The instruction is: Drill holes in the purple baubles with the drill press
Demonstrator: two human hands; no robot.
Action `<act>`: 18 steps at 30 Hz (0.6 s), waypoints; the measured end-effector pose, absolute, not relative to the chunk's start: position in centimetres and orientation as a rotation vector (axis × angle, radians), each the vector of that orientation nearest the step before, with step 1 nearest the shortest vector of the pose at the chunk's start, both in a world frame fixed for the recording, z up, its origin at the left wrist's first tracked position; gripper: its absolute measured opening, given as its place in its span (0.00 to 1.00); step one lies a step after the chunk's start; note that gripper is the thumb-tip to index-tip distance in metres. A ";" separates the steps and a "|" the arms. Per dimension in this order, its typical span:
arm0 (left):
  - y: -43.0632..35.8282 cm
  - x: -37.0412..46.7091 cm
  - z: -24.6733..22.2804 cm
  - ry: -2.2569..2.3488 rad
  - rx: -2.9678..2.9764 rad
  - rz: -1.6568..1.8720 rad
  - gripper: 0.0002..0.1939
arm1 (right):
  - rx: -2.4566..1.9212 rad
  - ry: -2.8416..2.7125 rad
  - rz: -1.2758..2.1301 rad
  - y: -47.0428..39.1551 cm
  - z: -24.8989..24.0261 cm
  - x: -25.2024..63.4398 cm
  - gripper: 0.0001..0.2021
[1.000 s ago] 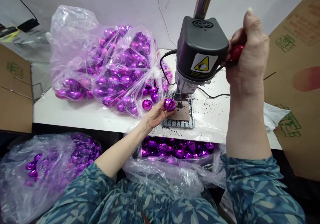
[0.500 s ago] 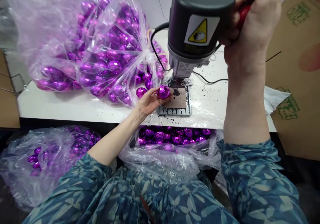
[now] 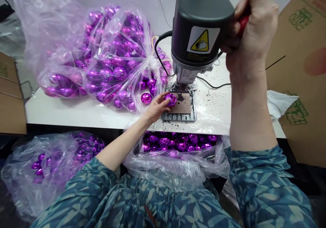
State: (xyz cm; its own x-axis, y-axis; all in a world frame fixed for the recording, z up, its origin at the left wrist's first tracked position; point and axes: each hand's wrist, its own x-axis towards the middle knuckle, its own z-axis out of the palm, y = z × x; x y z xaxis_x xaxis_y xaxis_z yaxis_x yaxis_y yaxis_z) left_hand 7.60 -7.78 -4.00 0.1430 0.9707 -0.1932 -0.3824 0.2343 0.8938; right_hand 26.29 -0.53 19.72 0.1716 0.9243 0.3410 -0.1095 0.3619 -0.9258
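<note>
ball [image 3: 171, 99] of shiny purple facets sits pinched in the person's left grip [image 3: 160, 107], thumb on the near side, drawn in only as far as the roundness allows. from where i stand it is over the left part of a brown board [image 3: 183, 108], though i cannot tell whether it touches it. that board lies on a slotted metal base [image 3: 180, 117], strewn with black crumbs [image 3: 181, 96], under the grey lower housing of a dark machine [image 3: 203, 11]. up at the machine's right side, the right grip [image 3: 256, 27] is wrapped around a red knob [image 3: 243, 25], which shows only in part past the curled hand. a yellow warning sticker [image 3: 203, 40] faces the worker. one loose purple ball [image 3: 146, 98] rests on the white counter [image 3: 215, 114], just left of the busy left grip, beside a big knotted clear bag [image 3: 119, 58] stuffed with more of the same. below the counter's front edge, a plastic-lined container [image 3: 178, 174] holds a heap of purple balls [image 3: 182, 143], and another clear bag [image 3: 54, 163] of them slumps low at the left. cardboard boxes [image 3: 292, 70] stand at both ends, with crumpled white paper [image 3: 280, 103] against the right one.
</note>
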 end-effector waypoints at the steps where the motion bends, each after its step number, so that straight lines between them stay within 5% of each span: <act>1: -7.8 7.7 -4.1 0.940 0.833 1.149 0.24 | -0.913 -1.148 0.901 -0.5 19.7 26.3 0.31; 18: -6.0 8.8 -5.5 1.014 1.314 1.128 0.31 | -0.843 -1.131 0.935 -0.6 19.5 26.4 0.30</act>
